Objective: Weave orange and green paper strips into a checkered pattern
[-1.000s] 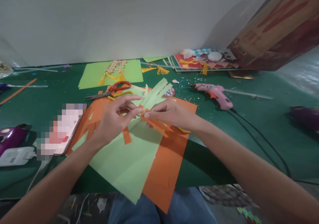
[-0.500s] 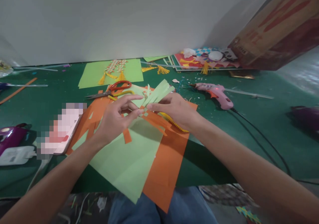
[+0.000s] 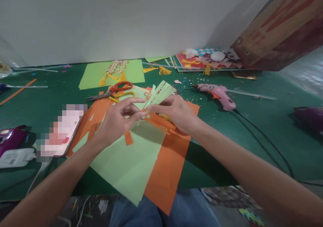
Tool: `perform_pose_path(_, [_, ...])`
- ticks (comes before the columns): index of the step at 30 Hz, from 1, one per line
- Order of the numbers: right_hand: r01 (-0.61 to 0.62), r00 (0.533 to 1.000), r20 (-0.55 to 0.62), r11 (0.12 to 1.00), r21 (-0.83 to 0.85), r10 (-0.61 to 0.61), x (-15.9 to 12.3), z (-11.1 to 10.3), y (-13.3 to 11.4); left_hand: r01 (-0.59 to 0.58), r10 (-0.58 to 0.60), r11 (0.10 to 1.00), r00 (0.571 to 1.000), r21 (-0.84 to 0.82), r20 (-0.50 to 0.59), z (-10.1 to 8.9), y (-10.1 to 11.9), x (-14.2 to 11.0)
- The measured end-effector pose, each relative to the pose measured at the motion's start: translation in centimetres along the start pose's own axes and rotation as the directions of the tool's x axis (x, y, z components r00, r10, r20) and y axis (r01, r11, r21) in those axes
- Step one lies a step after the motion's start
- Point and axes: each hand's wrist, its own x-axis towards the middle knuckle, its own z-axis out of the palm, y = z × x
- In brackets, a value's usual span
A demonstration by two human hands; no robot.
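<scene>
Between my hands is a small woven paper piece [image 3: 147, 113] in green and orange checks. Light green paper strips [image 3: 161, 94] fan out from its top, and orange strips [image 3: 157, 122] trail to the lower right. My left hand [image 3: 123, 114] pinches the weave's left edge between thumb and fingers. With thumb and curled fingers, my right hand [image 3: 174, 111] grips it at the base of the green strips. Beneath lie a light green sheet [image 3: 131, 159] and an orange sheet [image 3: 168, 176]. Scissors [image 3: 113, 94] with red and yellow handles rest just beyond my left hand.
A pink glue gun [image 3: 219, 94] with a cord lies at right. A phone [image 3: 63, 131], its screen blurred, and a white charger [image 3: 17, 158] are at left. Farther back are a green sheet [image 3: 93, 74] bearing woven pieces, yellow tassels [image 3: 164, 70] and a brown bag [image 3: 280, 28].
The green strips have spread into a wider fan, and my right fingers have shifted slightly on the weave. My left hand stays nearly in place.
</scene>
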Motion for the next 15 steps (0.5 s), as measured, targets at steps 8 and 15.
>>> perform_pose_path(8, [0.048,0.998,0.031,0.999,0.019,-0.048,0.14,-0.10,0.49,0.033,-0.033,0.993,0.999,0.117,0.000,-0.09,0.54,0.01])
perform_pose_path(15, [0.039,0.999,0.014,0.993,-0.110,-0.038,-0.04,-0.05,0.26,0.017,-0.019,0.994,1.000,0.107,0.020,-0.09,0.71,-0.10])
